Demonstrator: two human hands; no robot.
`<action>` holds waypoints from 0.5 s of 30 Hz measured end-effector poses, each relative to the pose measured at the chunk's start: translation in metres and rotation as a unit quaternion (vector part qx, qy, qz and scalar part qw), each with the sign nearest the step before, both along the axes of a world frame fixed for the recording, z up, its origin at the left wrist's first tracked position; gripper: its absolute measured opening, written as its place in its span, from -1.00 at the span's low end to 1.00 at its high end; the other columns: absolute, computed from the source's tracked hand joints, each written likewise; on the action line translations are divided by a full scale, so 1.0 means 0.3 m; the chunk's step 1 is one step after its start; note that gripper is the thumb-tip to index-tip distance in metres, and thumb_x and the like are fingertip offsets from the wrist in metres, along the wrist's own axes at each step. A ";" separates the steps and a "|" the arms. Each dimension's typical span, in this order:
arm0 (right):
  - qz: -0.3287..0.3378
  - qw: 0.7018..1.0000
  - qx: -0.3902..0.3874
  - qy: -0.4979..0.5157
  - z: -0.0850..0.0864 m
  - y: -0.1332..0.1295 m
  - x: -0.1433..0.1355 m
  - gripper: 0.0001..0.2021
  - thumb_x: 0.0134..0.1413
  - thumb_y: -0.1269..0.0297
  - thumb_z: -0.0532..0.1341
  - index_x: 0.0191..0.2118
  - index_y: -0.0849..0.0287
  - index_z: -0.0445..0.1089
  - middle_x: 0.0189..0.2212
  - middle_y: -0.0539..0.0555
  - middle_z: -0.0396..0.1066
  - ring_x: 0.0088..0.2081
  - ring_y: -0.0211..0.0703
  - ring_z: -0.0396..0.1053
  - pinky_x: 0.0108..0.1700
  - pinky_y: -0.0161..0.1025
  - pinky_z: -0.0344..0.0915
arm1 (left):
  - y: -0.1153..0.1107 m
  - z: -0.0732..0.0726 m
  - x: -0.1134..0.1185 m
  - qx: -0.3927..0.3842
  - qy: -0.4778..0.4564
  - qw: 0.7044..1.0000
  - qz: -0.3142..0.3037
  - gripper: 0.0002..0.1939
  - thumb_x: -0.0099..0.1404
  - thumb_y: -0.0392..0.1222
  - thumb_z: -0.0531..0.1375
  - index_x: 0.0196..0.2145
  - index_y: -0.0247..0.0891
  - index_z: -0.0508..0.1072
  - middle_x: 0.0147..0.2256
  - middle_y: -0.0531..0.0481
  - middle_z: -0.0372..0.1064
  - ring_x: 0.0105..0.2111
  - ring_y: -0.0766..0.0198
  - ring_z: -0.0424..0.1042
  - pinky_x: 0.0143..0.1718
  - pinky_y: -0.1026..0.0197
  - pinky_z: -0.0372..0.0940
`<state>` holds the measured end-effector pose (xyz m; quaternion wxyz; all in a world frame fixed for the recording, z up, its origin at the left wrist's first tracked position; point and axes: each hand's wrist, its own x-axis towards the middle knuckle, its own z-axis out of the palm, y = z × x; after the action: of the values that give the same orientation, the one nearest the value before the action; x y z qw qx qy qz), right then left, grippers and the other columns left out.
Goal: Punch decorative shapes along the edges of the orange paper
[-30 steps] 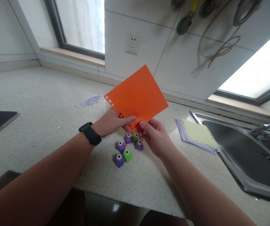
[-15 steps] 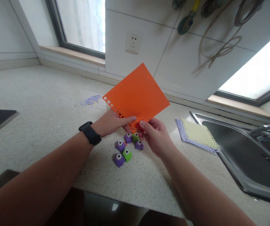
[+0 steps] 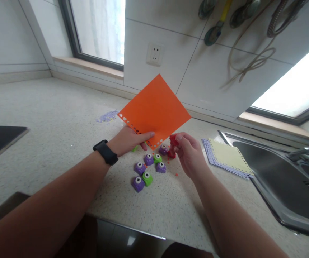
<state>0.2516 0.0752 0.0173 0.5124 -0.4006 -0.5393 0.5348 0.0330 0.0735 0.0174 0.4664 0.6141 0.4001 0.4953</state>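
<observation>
My left hand (image 3: pixel 132 139) grips an orange sheet of paper (image 3: pixel 155 107) by its near edge, thumb on top. Small shapes such as hearts and flowers are punched along the sheet's lower left edge and round the near corner. In my right hand (image 3: pixel 190 152) is a red craft punch (image 3: pixel 173 139), pinched between thumb and fingers just right of the paper and apart from it. Below the sheet, several purple craft punches (image 3: pixel 138 183) and green craft punches (image 3: pixel 147 178) lie on the counter. Tiny orange cut-outs (image 3: pixel 176 175) are scattered near them.
Punched yellow and purple sheets (image 3: pixel 228 154) are stacked at the right, beside a steel sink (image 3: pixel 286 190). A heap of purple paper bits (image 3: pixel 108 116) lies behind my left hand. A dark flat object (image 3: pixel 2 141) rests at the left. The tiled wall has a socket (image 3: pixel 154 54).
My right hand has drawn the red punch off the paper's near edge, moving right. More punched shapes show at the near corner, and more punches are visible beneath. My left hand keeps its hold.
</observation>
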 end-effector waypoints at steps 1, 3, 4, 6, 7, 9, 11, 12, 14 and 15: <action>-0.007 0.999 0.010 -0.031 0.000 0.005 0.010 -0.77 0.11 0.07 0.32 -0.35 0.14 0.47 -0.52 -0.03 0.35 -0.54 -0.28 0.26 -0.51 -0.26 0.18 | 0.001 -0.001 -0.002 0.001 0.003 1.000 0.003 -0.67 0.28 -0.05 0.35 -0.10 -0.32 0.52 -0.18 -0.08 0.56 -0.61 0.43 0.41 -0.55 0.29 0.38; -0.006 0.993 0.028 -0.112 0.005 0.013 0.029 -0.74 0.12 0.04 0.31 -0.35 0.15 0.50 -0.50 0.01 0.42 -0.53 -0.26 0.27 -0.49 -0.25 0.21 | 0.004 -0.003 -0.006 0.004 0.007 1.000 0.013 -0.67 0.27 -0.03 0.35 -0.11 -0.30 0.52 -0.21 -0.05 0.55 -0.61 0.44 0.37 -0.55 0.30 0.35; -0.002 0.987 0.039 -0.157 0.008 0.015 0.039 -0.73 0.13 0.03 0.32 -0.34 0.15 0.52 -0.47 0.04 0.46 -0.52 -0.24 0.30 -0.48 -0.24 0.23 | 0.005 -0.004 -0.008 0.004 0.010 1.000 0.019 -0.68 0.27 -0.03 0.35 -0.12 -0.29 0.53 -0.24 -0.03 0.55 -0.61 0.44 0.35 -0.55 0.30 0.34; 0.022 0.969 0.057 -0.241 0.018 0.017 0.058 -0.74 0.13 0.04 0.33 -0.30 0.15 0.56 -0.42 0.08 0.53 -0.47 -0.19 0.37 -0.42 -0.20 0.30 | 0.005 -0.004 -0.012 0.003 0.021 0.999 0.030 -0.70 0.28 -0.04 0.34 -0.13 -0.28 0.54 -0.33 0.02 0.52 -0.61 0.43 0.31 -0.56 0.31 0.30; 0.040 0.959 0.064 -0.273 0.023 0.017 0.068 -0.75 0.13 0.05 0.34 -0.27 0.15 0.58 -0.40 0.10 0.55 -0.44 -0.16 0.40 -0.40 -0.18 0.32 | 0.005 -0.003 -0.013 0.002 0.028 0.999 0.034 -0.72 0.28 -0.04 0.34 -0.14 -0.27 0.55 -0.39 0.04 0.50 -0.61 0.42 0.30 -0.56 0.31 0.29; 0.080 0.941 0.077 -0.319 0.033 0.016 0.088 -0.75 0.11 0.06 0.36 -0.24 0.14 0.61 -0.40 0.11 0.57 -0.43 -0.12 0.43 -0.38 -0.17 0.33 | 0.005 -0.001 -0.014 0.002 0.038 0.999 0.039 -0.75 0.29 -0.05 0.33 -0.16 -0.27 0.55 -0.49 0.08 0.44 -0.62 0.40 0.27 -0.57 0.31 0.26; 0.093 0.918 0.099 -0.372 0.042 0.013 0.105 -0.76 0.08 0.07 0.38 -0.25 0.12 0.62 -0.46 0.08 0.56 -0.46 -0.14 0.40 -0.43 -0.20 0.27 | 0.006 0.000 -0.013 0.000 0.039 0.998 0.040 -0.77 0.29 -0.07 0.32 -0.18 -0.27 0.55 -0.54 0.11 0.40 -0.64 0.40 0.25 -0.60 0.32 0.22; 0.092 0.903 0.109 -0.405 0.047 0.010 0.111 -0.77 0.08 0.07 0.38 -0.26 0.12 0.62 -0.48 0.07 0.54 -0.48 -0.16 0.38 -0.45 -0.21 0.23 | 0.008 0.000 -0.013 -0.001 0.036 0.999 0.038 -0.78 0.29 -0.08 0.32 -0.19 -0.27 0.54 -0.54 0.12 0.39 -0.64 0.41 0.24 -0.61 0.33 0.21; 0.094 0.870 0.119 -0.470 0.055 0.002 0.115 -0.80 0.08 0.08 0.37 -0.31 0.11 0.61 -0.52 0.05 0.52 -0.50 -0.17 0.35 -0.47 -0.22 0.17 | 0.011 -0.002 -0.013 -0.005 0.026 0.999 0.031 -0.78 0.28 -0.10 0.33 -0.19 -0.27 0.54 -0.53 0.12 0.40 -0.64 0.42 0.24 -0.62 0.34 0.19; 0.099 0.855 0.118 -0.496 0.058 -0.002 0.115 -0.81 0.10 0.09 0.36 -0.33 0.10 0.61 -0.53 0.05 0.52 -0.50 -0.17 0.36 -0.47 -0.22 0.16 | 0.013 -0.004 -0.013 -0.007 0.021 0.999 0.028 -0.78 0.28 -0.10 0.33 -0.18 -0.28 0.54 -0.51 0.12 0.42 -0.64 0.43 0.24 -0.62 0.34 0.19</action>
<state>0.2860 0.0747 0.0347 0.1651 -0.4938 -0.8177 0.2456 0.0290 0.0774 0.0162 0.4479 0.6099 0.4300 0.4925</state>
